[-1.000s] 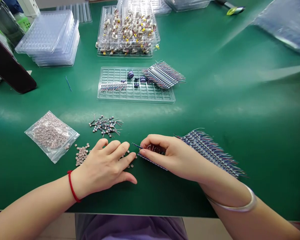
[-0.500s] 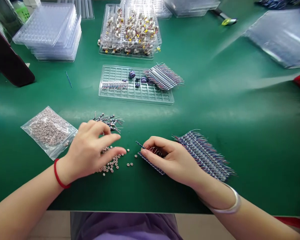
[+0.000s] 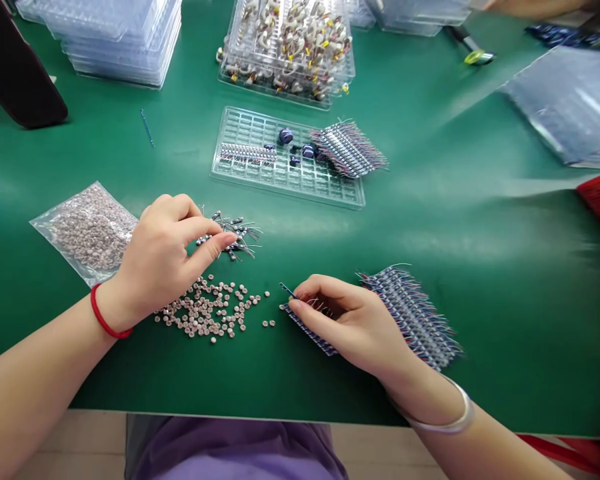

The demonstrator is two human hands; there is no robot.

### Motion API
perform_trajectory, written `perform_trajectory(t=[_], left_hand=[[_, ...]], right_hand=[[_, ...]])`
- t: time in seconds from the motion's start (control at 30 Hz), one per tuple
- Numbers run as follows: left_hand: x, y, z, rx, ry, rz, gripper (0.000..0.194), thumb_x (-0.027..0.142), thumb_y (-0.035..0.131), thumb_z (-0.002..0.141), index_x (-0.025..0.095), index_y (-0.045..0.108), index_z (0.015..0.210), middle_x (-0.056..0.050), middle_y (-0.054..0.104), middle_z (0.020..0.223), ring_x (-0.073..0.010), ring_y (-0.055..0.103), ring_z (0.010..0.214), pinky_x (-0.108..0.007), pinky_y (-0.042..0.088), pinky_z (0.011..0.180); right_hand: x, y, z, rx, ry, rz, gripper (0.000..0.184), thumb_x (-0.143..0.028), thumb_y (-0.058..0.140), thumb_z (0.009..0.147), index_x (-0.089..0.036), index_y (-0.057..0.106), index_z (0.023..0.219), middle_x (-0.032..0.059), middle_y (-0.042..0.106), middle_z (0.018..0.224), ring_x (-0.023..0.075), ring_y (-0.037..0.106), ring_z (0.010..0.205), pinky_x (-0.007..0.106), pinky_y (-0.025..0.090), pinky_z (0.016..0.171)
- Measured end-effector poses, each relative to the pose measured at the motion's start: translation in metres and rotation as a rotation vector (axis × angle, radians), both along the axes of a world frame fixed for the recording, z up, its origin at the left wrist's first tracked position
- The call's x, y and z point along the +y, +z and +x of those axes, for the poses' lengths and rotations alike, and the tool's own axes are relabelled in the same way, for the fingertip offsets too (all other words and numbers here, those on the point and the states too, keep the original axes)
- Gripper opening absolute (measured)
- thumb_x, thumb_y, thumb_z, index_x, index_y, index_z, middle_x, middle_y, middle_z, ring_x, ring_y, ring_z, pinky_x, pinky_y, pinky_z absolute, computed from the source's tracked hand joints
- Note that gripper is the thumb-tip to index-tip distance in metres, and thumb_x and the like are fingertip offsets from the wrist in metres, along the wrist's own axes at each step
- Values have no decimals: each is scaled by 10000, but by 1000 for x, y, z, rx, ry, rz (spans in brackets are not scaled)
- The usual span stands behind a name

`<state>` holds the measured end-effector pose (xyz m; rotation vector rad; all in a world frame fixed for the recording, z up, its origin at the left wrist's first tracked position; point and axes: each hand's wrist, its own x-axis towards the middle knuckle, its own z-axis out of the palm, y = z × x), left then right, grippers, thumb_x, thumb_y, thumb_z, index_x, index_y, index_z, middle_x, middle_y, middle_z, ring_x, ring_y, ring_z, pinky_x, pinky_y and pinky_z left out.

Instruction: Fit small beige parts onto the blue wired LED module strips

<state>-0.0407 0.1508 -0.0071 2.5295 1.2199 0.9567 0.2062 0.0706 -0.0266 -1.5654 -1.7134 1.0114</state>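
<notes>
My left hand (image 3: 167, 257) is over a small pile of loose wired components (image 3: 240, 233), thumb and forefinger pinched together at its edge. Whatever is between those fingertips is too small to make out. Below it many small round pinkish-grey pieces (image 3: 200, 313) lie scattered on the green table. My right hand (image 3: 350, 327) grips a dark blue strip of small wired parts (image 3: 310, 333), with thin wires showing inside the curled fingers. A thin blue stick-like end (image 3: 287, 289) pokes out past its thumb. Beside this hand rests a broad sheet of rows of wired parts (image 3: 413, 317).
A clear bag of round pieces (image 3: 90, 230) lies at left. Farther back are a clear tray (image 3: 290, 183) bearing wired strips, a stacked tray of white wired parts (image 3: 290, 60), stacked empty trays (image 3: 120, 60) and a dark upright object (image 3: 25, 73). Another person's arm (image 3: 540, 7) shows at top right.
My left hand has moved up from the round pieces to the wired components, and its fingers have closed into a pinch. My right hand keeps its hold. The view has shifted slightly.
</notes>
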Motion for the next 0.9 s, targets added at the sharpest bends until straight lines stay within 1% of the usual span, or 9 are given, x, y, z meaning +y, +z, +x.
perform_trajectory(t=[0.2,0.43,0.7,0.9], left_hand=[[0,0,1,9,-2,-20,293,379,558,921,171,749,843,-49,560,712,-199,520,718,-368,449,698],[0,1,2,16,5,-17,289,380,559,920,176,747,837,-47,564,724,-196,527,722,-355,449,692],[0,0,2,20,14,-23,276,380,564,917,189,747,838,-45,570,733,-197,534,732,-362,452,711],[0,-1,2,21,21,-21,285,390,559,917,194,748,835,-44,568,736,-195,535,730,-359,454,703]], right_hand=[[-2,1,1,-13,2,1,151,-287,637,809,-204,609,687,-1,587,578,140,524,517,244,434,458],[-2,1,0,-17,7,17,122,-240,626,801,-208,605,685,-7,592,576,140,529,517,242,431,464],[-3,1,0,-24,-1,1,120,-240,619,800,-210,602,685,-6,586,581,142,519,517,249,412,457],[-2,2,1,-25,-7,0,137,-266,634,805,-211,594,686,-4,589,579,144,521,515,252,423,466]])
